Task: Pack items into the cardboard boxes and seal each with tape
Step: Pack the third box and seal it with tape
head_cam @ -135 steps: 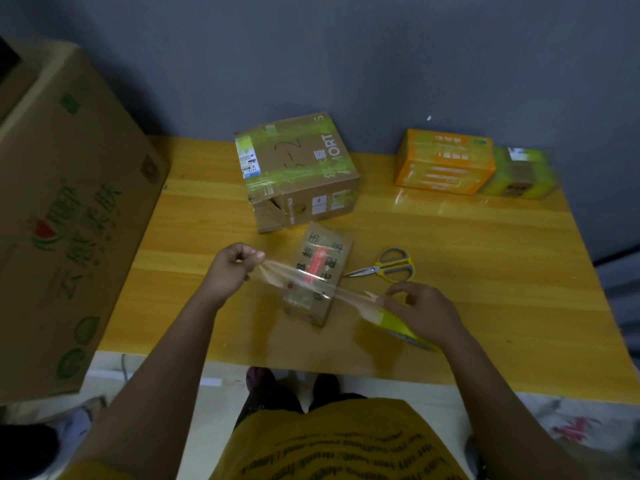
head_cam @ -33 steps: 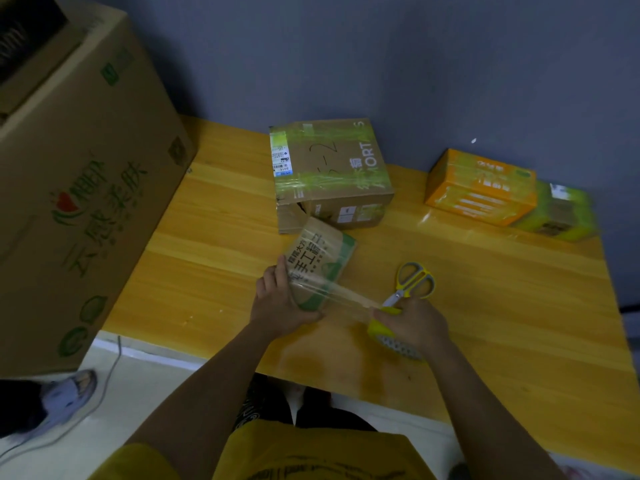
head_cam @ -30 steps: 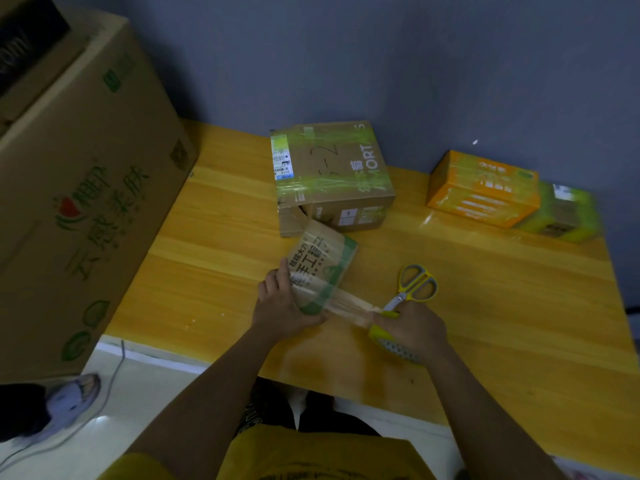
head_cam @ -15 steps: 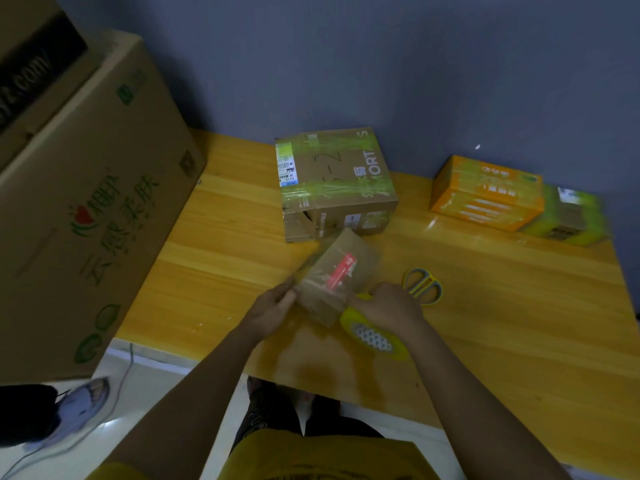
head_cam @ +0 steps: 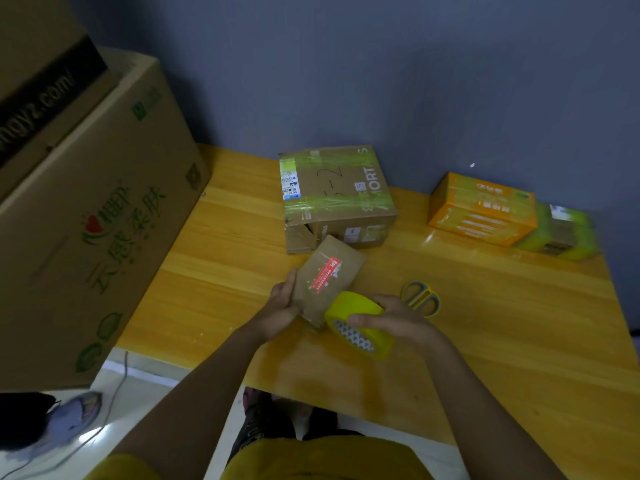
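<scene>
A small brown cardboard box (head_cam: pixel 329 275) with a red label is tilted up on the wooden table (head_cam: pixel 221 271). My left hand (head_cam: pixel 282 308) holds its left side, fingers along the edge. My right hand (head_cam: pixel 394 318) grips a yellow tape roll (head_cam: pixel 358 323) pressed against the box's lower right corner. Behind it stands a larger cardboard box (head_cam: pixel 337 195) wrapped with greenish tape.
Yellow-handled scissors (head_cam: pixel 420 299) lie just right of my right hand. An orange carton (head_cam: pixel 481 209) and a green-wrapped pack (head_cam: pixel 561 233) sit at the back right. A big printed cardboard box (head_cam: pixel 90 216) stands against the table's left edge.
The small box was turned over, so the red-label face is up. My right hand brought the tape roll from the table up against the box. My left hand shifted to the box's left side.
</scene>
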{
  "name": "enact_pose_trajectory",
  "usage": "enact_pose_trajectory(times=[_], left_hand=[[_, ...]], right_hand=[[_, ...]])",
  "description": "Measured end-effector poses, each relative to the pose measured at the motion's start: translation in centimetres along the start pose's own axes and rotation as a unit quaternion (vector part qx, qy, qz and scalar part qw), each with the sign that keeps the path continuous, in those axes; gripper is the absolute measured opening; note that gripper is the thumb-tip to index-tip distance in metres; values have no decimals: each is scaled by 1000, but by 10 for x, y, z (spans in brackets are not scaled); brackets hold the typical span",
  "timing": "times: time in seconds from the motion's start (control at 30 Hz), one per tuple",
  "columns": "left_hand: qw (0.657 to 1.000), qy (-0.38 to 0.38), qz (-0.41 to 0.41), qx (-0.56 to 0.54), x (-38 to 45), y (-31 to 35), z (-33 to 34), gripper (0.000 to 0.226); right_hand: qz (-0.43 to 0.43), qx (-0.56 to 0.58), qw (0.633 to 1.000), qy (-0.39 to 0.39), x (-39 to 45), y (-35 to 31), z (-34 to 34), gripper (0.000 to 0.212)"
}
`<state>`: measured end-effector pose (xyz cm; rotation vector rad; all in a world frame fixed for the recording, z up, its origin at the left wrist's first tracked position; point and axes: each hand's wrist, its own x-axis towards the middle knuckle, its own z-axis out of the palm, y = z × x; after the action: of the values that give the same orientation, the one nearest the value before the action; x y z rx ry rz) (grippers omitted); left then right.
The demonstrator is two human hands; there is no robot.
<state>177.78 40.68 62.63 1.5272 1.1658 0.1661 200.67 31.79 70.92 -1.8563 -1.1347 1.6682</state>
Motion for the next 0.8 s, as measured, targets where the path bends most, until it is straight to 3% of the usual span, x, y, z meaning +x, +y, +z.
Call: enact_pose_trajectory(times=[0.1, 0.17, 0.27, 0.3, 0.43, 0.63, 0.8], left_hand=[[1000, 3, -16, -7, 2, 0, -4, 96], [1000, -3, -11, -15, -3, 8, -7, 86], [999, -14, 4, -36, -4, 6, -8, 81], [999, -20, 13, -42, -3, 4, -8, 82], [999, -46, -1, -16, 15, -17, -9, 73], [998, -59, 1, 19, 25, -30, -3, 62], [998, -22, 8, 62, 0, 13, 0, 67]], right_hand=[[-31, 20, 998, 51, -1, 0, 6, 13], [-45, 10, 994, 100, 0, 0, 9, 17], [-51, -45, 985, 156, 2, 6, 12, 72], [-49, -73, 983, 163, 2, 10, 15, 78], [7, -126, 973, 192, 5, 4, 21, 53], [30, -206, 960, 189, -9, -5, 36, 50], [36, -115, 968, 218, -12, 7, 36, 56]])
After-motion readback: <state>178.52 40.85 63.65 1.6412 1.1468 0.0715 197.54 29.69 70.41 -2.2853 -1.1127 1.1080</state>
